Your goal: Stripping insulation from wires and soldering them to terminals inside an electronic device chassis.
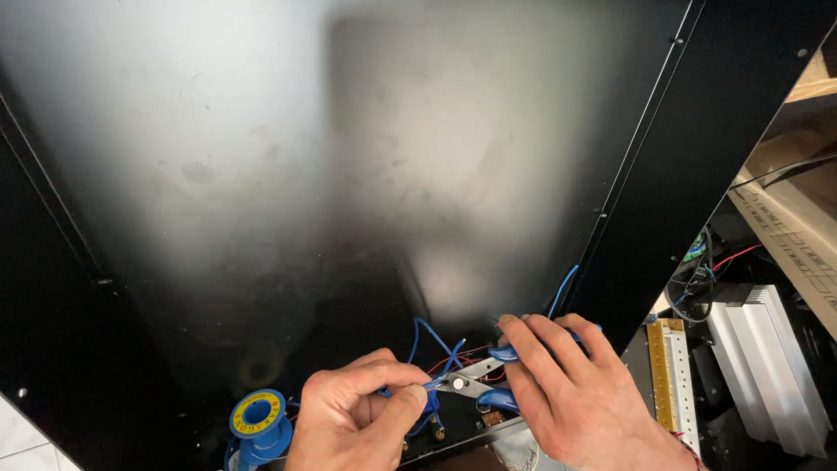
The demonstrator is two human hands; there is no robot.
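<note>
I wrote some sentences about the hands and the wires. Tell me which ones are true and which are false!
1. The right hand holds cutters with blue handles. True.
2. The left hand is lying flat and open on the panel. False: its fingers are pinched on a blue wire at the cutter tips.
3. A blue and yellow spool sits left of the left hand. True.
4. The big panel behind the hands is white. False: it is black and shiny.
5. Pale finned metal blocks lie at the far right. True.
</note>
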